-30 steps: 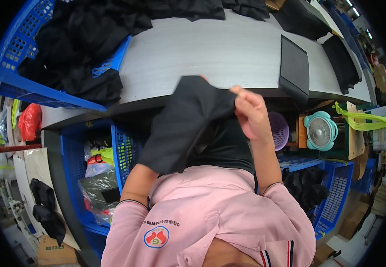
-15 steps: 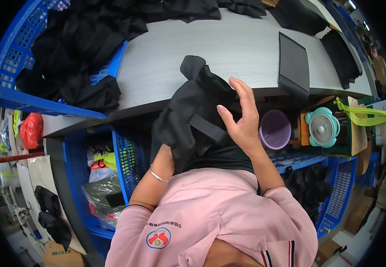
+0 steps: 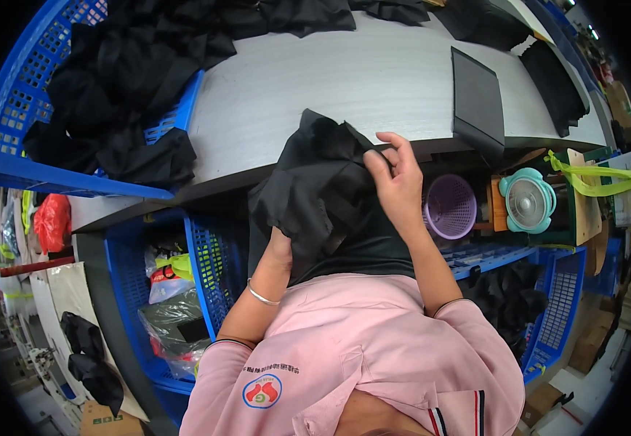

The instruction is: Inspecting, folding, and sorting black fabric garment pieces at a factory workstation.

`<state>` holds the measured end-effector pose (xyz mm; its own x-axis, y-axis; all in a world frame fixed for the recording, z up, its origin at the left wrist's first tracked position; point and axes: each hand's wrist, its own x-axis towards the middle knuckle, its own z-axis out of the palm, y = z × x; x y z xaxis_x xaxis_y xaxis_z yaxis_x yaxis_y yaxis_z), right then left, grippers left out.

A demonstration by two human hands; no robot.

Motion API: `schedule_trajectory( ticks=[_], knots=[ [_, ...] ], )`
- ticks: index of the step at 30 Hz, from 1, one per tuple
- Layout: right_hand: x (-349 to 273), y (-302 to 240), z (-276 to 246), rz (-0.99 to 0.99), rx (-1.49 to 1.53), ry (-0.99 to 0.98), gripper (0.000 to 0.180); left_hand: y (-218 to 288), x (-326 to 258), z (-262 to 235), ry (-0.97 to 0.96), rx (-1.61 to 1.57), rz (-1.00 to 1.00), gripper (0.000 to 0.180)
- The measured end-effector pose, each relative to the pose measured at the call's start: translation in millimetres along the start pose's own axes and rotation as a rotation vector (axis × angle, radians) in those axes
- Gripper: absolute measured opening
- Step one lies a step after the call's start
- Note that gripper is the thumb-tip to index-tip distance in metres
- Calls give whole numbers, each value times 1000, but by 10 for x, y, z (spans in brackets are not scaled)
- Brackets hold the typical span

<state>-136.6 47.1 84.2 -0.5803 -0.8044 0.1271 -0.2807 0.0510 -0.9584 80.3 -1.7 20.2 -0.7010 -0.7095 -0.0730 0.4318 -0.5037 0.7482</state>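
A crumpled black fabric piece (image 3: 308,178) hangs over my lap at the table's front edge, its upper end overlapping the tabletop. My left hand (image 3: 280,245) reaches under it from below; the cloth covers its fingers, so their pose is hidden. At the cloth's right edge, my right hand (image 3: 400,174) has thumb and fingers drawn together on the fabric, with the index finger raised. The grey strap-like band seen before is out of sight among the folds.
Black cloth fills a blue basket (image 3: 75,178) on the white table (image 3: 330,73) at left. A flat black panel (image 3: 477,102) overhangs the table edge at right. Below stand a purple basket (image 3: 450,207), a teal fan (image 3: 528,203) and a blue crate (image 3: 123,291) holding bags.
The fabric's raised top has dropped and bunched toward me, and its band has turned out of view. My right fingers, spread before, have drawn in onto the cloth's edge.
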Motion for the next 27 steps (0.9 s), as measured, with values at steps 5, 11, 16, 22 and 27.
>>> schedule_trajectory(
  ticks=[5, 11, 16, 22, 27],
  knots=[
    [-8, 51, 85, -553, -364, 126, 46, 22, 1, 228, -44, 162, 147, 93],
    [86, 61, 31, -553, -423, 131, 21, -251, -4, 46, 11, 157, -31, 84],
    [143, -40, -291, -35, -107, -247, 7, -258, 148, -581, 157, 200, 10, 64],
    [490, -253, -315, -52, 578, -426, 9, 197, 363, -1054, 65, 515, 353, 45],
    [1500, -347, -173, -459, 97, -131, 24, 609, 737, 142, 219, 150, 90, 45]
  ],
)
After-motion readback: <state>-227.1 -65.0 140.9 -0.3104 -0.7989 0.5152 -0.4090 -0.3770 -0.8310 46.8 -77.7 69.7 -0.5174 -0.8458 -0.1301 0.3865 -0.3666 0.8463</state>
